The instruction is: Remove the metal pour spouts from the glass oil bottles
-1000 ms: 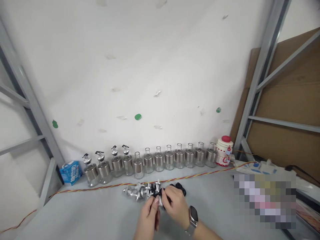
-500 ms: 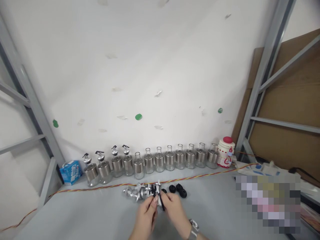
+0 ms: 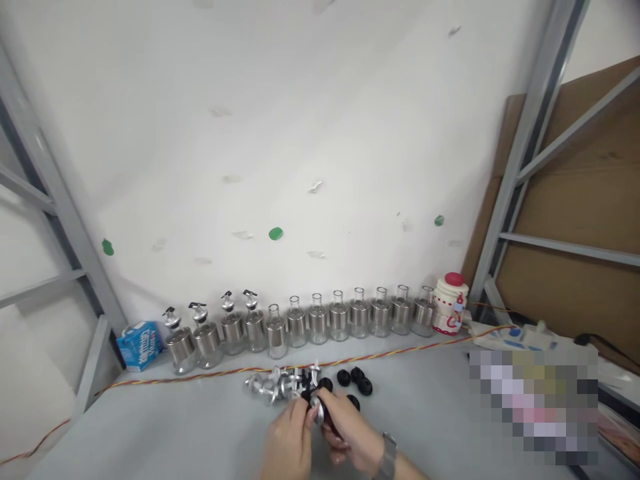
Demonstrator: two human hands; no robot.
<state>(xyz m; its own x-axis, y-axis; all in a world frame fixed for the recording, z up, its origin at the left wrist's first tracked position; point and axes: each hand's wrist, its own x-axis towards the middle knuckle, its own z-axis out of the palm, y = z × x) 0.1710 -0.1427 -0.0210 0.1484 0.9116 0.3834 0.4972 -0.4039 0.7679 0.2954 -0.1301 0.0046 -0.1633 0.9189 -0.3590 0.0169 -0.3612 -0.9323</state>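
Clamping a silver cap in a closed two-handed grip, left hand and right hand flank it equally near above the table, long axis unclear, black stoppers beyond the right, silver parts beyond the left.

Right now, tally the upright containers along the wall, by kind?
Clear glass bottles with steel sleeves and silver-and-black spouts: 4
Clear glass bottles with steel sleeves and open mouths: 8
Cream jar with red lid: 1
Blue-and-white printed box: 1
Total: 14
Loose silver pourer parts overlap too much to count; left out.
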